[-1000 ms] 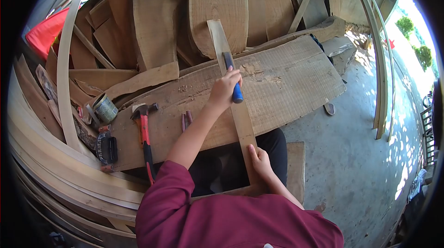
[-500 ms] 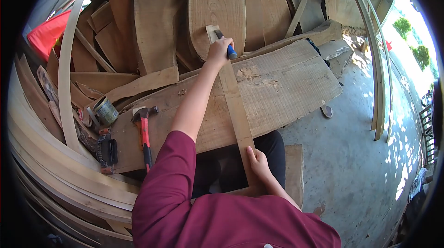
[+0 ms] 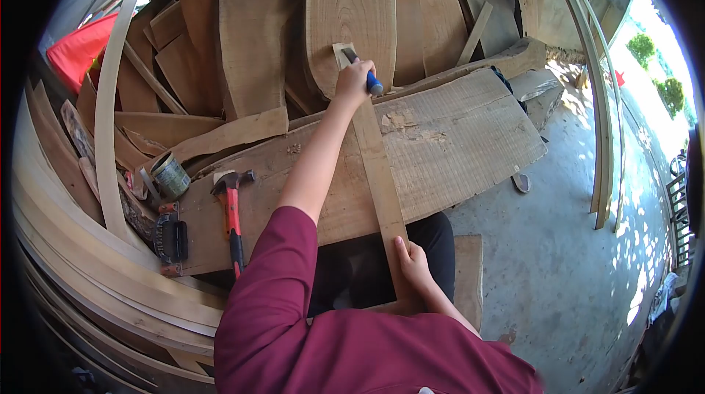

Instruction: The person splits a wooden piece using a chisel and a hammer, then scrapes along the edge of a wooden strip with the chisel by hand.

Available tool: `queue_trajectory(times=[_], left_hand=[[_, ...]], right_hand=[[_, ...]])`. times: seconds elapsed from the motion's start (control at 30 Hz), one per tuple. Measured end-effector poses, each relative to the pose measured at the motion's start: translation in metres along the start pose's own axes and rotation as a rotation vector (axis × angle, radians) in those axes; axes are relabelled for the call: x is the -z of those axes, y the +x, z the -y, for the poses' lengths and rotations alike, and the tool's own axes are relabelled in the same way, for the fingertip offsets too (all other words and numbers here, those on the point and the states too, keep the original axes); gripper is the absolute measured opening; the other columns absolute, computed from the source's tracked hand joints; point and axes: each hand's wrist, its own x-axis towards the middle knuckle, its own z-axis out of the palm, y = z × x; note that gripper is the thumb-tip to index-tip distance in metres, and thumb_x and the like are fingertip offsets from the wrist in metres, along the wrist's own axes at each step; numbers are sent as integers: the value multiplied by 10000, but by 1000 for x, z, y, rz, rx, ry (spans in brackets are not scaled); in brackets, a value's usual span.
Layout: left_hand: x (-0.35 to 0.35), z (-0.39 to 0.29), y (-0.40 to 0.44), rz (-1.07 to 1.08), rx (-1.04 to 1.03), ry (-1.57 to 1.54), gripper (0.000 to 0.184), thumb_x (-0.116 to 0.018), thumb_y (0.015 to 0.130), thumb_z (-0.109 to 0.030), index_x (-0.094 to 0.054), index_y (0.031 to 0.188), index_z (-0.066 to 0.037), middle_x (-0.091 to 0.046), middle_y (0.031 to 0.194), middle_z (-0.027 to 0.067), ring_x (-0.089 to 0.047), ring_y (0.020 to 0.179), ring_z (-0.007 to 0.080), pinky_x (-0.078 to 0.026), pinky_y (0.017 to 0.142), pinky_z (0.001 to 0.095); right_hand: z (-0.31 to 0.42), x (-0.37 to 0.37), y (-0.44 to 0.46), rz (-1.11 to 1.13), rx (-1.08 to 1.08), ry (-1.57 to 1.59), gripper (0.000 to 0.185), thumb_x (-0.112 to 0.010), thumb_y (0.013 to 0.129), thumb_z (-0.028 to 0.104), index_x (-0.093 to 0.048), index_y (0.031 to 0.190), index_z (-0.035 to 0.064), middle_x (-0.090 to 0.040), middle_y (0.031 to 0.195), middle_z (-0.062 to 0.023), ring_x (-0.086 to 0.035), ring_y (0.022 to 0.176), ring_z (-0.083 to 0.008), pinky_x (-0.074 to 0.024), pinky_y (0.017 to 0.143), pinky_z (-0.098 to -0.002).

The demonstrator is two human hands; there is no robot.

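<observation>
A long narrow wooden strip [image 3: 378, 170] lies across a wide rough plank [image 3: 463, 129], running from my lap past the plank's far edge. My left hand [image 3: 355, 80] is closed around a blue-handled tool [image 3: 374, 86] near the strip's far end. The tool's dark front part rests on or just over the strip; contact is hard to tell. At the near end, my right hand [image 3: 414, 263] grips the strip's edge, thumb on top. A red and black hammer [image 3: 233, 210] lies on the plank's left part, left of my left forearm.
A black brush-like tool [image 3: 172, 240] and an open can [image 3: 170, 176] are at the plank's left end. Curved wooden strips [image 3: 110, 276] are stacked at the left. Large boards [image 3: 253, 41] lean behind the plank. Tall thin strips [image 3: 604, 137] stand on the concrete floor [image 3: 543, 262] at right.
My left hand has moved away from me along the strip with the blue-handled tool, mostly in the first half second. My right hand has stayed on the near end.
</observation>
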Motion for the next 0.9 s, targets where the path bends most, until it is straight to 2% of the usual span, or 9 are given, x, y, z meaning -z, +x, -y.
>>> queue_trajectory(times=[0.17, 0.3, 0.4, 0.47, 0.57, 0.6, 0.63, 0.77, 0.9], left_hand=[[-6, 17, 15, -45, -38, 71, 160, -660, 625, -31, -545, 715, -95, -608, 733, 107, -604, 718, 324, -493, 657, 387], [-2, -13, -31, 9, -13, -33, 166, -621, 648, -6, -521, 745, -98, -581, 756, 137, -593, 788, 352, -498, 715, 397], [-3, -42, -75, 23, -23, -94, 148, -575, 676, 32, -497, 734, -79, -571, 756, 147, -589, 808, 356, -492, 831, 379], [-3, -57, -92, -23, -38, -128, 140, -534, 694, 62, -477, 722, -62, -575, 776, 156, -584, 826, 362, -445, 946, 370], [-1, -46, -75, -10, -102, -155, 135, -527, 699, 63, -474, 719, -60, -587, 815, 161, -584, 845, 363, -434, 968, 370], [0, -36, -61, 59, -59, -169, 130, -547, 691, 42, -486, 721, -70, -597, 821, 164, -588, 850, 360, -480, 879, 368], [1, -29, -47, 57, -62, -172, 130, -547, 691, 42, -486, 721, -70, -597, 821, 164, -588, 850, 360, -480, 879, 368], [-5, 7, 7, -36, -49, -56, 126, -613, 657, -28, -520, 725, -79, -595, 746, 144, -597, 774, 337, -482, 673, 385], [-5, 21, 19, -37, -42, 5, 130, -615, 654, -31, -526, 730, -87, -594, 732, 125, -597, 747, 330, -461, 612, 391]], right_hand=[[4, 0, -2, 7, -69, -32, 467, -481, 944, 388, -594, 800, -41, -555, 613, -37, -496, 603, -77, -419, 537, -277], [1, 0, -1, 2, -4, -5, 467, -483, 943, 391, -591, 794, -38, -552, 612, -31, -494, 597, -75, -417, 532, -277], [8, 0, -3, 7, -46, -26, 461, -483, 944, 388, -590, 793, -34, -548, 611, -25, -487, 595, -71, -416, 530, -277], [11, 1, -3, 22, -52, -18, 456, -483, 944, 386, -590, 798, -32, -549, 611, -26, -486, 591, -71, -416, 528, -278], [19, 2, -5, 27, -93, -60, 460, -477, 947, 383, -590, 800, -37, -551, 611, -29, -487, 593, -74, -417, 530, -278], [13, 1, -4, 23, -93, -61, 460, -477, 947, 383, -590, 800, -37, -551, 611, -29, -487, 593, -74, -417, 530, -278], [6, 0, -4, 16, -59, -40, 460, -477, 947, 383, -590, 801, -38, -551, 610, -32, -489, 592, -77, -419, 531, -280], [10, 1, -4, 14, -87, -38, 455, -478, 947, 377, -596, 808, -40, -555, 609, -40, -493, 597, -85, -423, 539, -288], [2, 1, -3, 8, -35, -27, 454, -481, 945, 380, -598, 810, -37, -557, 609, -41, -499, 599, -89, -424, 541, -292]])
